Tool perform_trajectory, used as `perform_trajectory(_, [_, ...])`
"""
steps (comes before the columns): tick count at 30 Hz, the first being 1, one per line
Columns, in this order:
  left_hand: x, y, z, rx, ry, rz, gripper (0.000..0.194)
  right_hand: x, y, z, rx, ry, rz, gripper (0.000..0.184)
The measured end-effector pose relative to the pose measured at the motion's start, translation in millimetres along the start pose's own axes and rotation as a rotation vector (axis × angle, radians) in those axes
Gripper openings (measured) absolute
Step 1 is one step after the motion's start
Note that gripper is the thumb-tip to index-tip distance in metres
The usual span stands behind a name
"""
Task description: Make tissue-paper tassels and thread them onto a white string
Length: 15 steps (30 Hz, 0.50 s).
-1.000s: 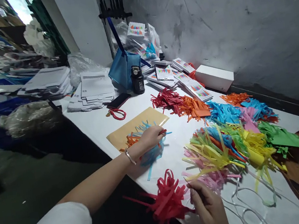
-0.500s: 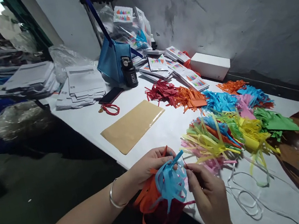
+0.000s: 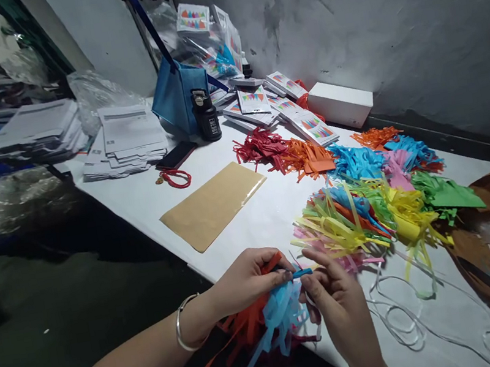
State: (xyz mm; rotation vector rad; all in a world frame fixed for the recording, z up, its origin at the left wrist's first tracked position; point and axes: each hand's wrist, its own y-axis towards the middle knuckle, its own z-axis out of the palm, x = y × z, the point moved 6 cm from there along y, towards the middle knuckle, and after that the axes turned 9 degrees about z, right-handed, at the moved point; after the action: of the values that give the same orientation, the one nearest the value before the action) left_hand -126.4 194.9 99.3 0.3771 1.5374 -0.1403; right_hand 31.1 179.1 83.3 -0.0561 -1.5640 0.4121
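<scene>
Close to the table's near edge, my left hand [image 3: 260, 277] is closed around the twisted top of a light-blue paper tassel [image 3: 284, 310], whose fringe hangs down. An orange tassel [image 3: 252, 319] hangs beside it from the same hand. My right hand [image 3: 338, 302] meets the tip of the blue twist with its thumb, the index finger lifted and the other fingers curled. A thin red strand [image 3: 295, 260] sticks up near the twist; I cannot make out its kind. Dark red strips show below the blue fringe, partly hidden.
Tassels in several colours, such as yellow ones [image 3: 411, 219] and red ones [image 3: 260, 147], lie on the table. White cord [image 3: 401, 332] curls at right. A brown envelope [image 3: 214, 207], black bottle [image 3: 207, 118], phone [image 3: 179, 155], blue bag [image 3: 178, 98] and white box [image 3: 341, 103] lie beyond.
The blue twisted top has tipped from slanting upward to nearly level, and its fringe hangs lower. My right index finger has lifted and straightened, with the thumb now at the twist's tip.
</scene>
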Motion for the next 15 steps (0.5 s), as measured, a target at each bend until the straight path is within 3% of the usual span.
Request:
perform_trajectory(2, [-6,-1,1.5,0.038,0.124,0.034,0.018,-3,3,7,0.071,0.016,0.042,0.046])
perform_trajectory(4, [-9,-2,2.8,0.070,0.242,0.069,0.015,2,5,9,0.062,-0.077,-0.028,0.035])
perform_trajectory(7, [-6,-4,6.2,0.164,0.345,0.084,0.014,15,7,-4,-0.106,-0.189,-0.244,0.030])
perform_trajectory(9, [0,-6,7.4,0.241,0.363,0.039,0.015,17,8,-21,-0.261,-0.109,-0.307,0.026])
perform_trajectory(12, [4,-6,-4.2,0.141,0.353,-0.017,0.029,11,9,-47,-0.425,0.148,-0.288,0.021])
perform_trajectory(15, [6,-7,-14.3,0.000,0.171,-0.094,0.040,6,9,-44,-0.311,0.210,-0.224,0.022])
